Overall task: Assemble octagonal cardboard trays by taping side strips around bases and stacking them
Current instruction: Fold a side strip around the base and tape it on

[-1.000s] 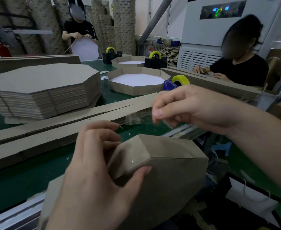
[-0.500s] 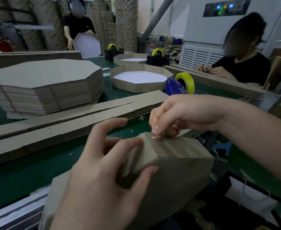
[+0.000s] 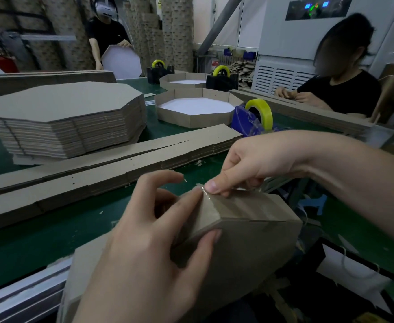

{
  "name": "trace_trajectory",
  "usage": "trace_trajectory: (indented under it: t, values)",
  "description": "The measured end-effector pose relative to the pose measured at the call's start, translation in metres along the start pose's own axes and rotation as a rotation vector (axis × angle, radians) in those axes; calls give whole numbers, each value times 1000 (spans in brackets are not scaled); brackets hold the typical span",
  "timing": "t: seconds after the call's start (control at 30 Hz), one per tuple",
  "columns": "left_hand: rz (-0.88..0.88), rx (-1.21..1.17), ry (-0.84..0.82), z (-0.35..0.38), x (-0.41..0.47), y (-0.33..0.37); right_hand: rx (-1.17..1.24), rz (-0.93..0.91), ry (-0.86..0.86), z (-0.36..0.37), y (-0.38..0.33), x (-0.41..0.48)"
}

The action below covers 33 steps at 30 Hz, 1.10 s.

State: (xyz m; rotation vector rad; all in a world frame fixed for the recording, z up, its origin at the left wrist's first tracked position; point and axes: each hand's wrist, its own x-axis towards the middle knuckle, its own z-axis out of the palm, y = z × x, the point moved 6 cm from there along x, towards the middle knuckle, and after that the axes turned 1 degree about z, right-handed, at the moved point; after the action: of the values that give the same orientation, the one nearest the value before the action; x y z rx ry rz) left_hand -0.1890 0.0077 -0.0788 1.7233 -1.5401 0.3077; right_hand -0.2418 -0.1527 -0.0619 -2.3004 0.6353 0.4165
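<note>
At the near edge of the green table (image 3: 39, 241), the half-built tray (image 3: 249, 248) is held up on its side, its plain brown underside facing the camera. It is unprinted grey-brown cardboard with a flat base and angled corners. A side strip (image 3: 244, 206) is folded along the top edges, and a thin seam shows where strip meets base. A glossy band of clear tape (image 3: 211, 202) crosses the strip at the corner fold.

The left hand (image 3: 144, 252) clamps that corner, with the thumb flat on the base and the fingers curled over the strip. The right hand (image 3: 256, 164) pinches the tape's end between thumb and fingertips at the strip's upper edge.

Farther back, a finished tray (image 3: 191, 115) with a white inside sits just left of a blue tape dispenser (image 3: 254, 117). A stack of octagonal bases (image 3: 63, 113) stands at far left, and flat strips (image 3: 98, 173) lie in long piles in front of it.
</note>
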Motion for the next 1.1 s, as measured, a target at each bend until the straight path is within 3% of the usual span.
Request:
trace_trajectory:
  t: [0.13,0.3,0.47,0.63,0.8,0.97,1.1]
  values:
    - [5,39,-33,-2,-2,-2,-210,69,84,-3,13,7]
    - [26,132,-87,0,-4,-2,-54,-78,201,-4,32,1]
    - [-42,212,-125,-5,-6,-7,-16,-207,118,16,56,-16]
    - [40,395,-168,-13,7,5,8,-271,258,23,54,-21]
    - [163,580,-463,2,31,37,-33,-374,343,30,40,-28]
    - [132,519,-484,1,27,43,412,-438,328,27,70,-38]
    - [182,434,-294,-15,13,35,616,-325,377,36,104,-39]
